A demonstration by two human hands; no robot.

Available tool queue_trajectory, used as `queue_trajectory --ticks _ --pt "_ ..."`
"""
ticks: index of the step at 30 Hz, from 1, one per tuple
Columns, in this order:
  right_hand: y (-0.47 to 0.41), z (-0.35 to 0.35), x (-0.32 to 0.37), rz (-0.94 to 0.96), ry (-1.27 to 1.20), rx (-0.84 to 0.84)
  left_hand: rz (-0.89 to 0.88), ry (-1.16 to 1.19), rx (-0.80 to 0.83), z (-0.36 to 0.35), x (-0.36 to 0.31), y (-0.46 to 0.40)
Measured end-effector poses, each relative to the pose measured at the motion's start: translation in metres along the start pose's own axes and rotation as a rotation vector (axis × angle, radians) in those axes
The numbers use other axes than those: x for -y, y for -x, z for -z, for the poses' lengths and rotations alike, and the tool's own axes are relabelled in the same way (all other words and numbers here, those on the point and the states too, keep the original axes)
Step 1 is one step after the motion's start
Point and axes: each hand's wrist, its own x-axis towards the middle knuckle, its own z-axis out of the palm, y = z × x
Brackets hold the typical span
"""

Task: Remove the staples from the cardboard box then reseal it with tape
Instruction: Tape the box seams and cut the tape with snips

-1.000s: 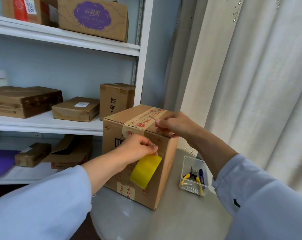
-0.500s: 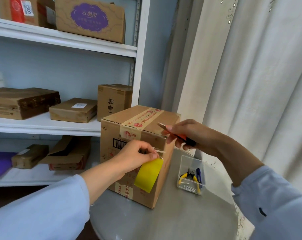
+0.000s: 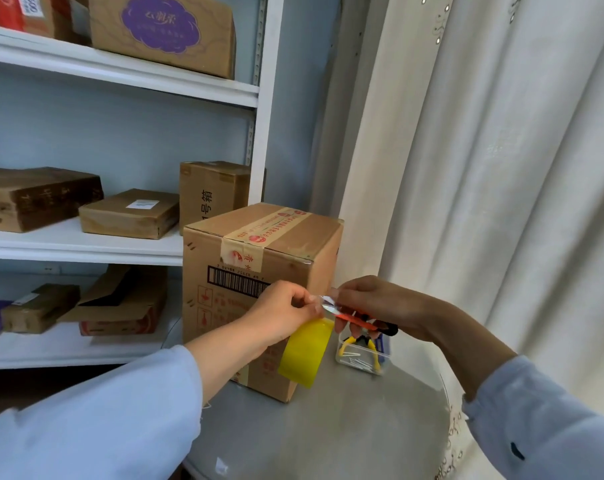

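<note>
Now the left hand [image 3: 286, 315] pinches thin, clingy clear tape off the yellow roll [image 3: 305, 351]; right hand [image 3: 380, 306] clamps an orange cutter [image 3: 357, 317] near the stiff cardboard box [image 3: 259, 271] on the table.

A white shelf unit [image 3: 120, 69] fills the left half of the frame, its back wall [image 3: 120, 143] pale blue. On the top shelf at upper left sits a brown box with a purple label [image 3: 162, 29], with another box [image 3: 16, 12] beside it at the frame's corner. The middle shelf holds a dark flat box [image 3: 34, 197], a lighter flat box [image 3: 129, 213] and an upright box [image 3: 210, 192] against the white post [image 3: 267, 98]. The lower shelf at lower left carries a small box [image 3: 37, 306] and an opened carton [image 3: 120, 303]. Cream curtains [image 3: 484, 168] hang in folds across the right half. A round grey table [image 3: 328, 427] occupies the lower centre. Light is soft and even.
</note>
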Motion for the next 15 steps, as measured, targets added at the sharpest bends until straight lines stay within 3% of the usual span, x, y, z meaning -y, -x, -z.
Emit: queue_trajectory --ticks 6,11,15 --pt "-0.011 -0.009 -0.026 0.068 0.117 -0.151 0.096 0.032 0.026 -0.022 0.007 -0.007" --pt "-0.015 -0.008 -0.045 -0.012 0.35 -0.176 0.345 0.161 0.165 -0.042 0.016 -0.016" --pt "-0.014 -0.005 -0.071 -0.088 0.35 -0.181 0.384 0.129 0.273 -0.064 0.025 -0.026"
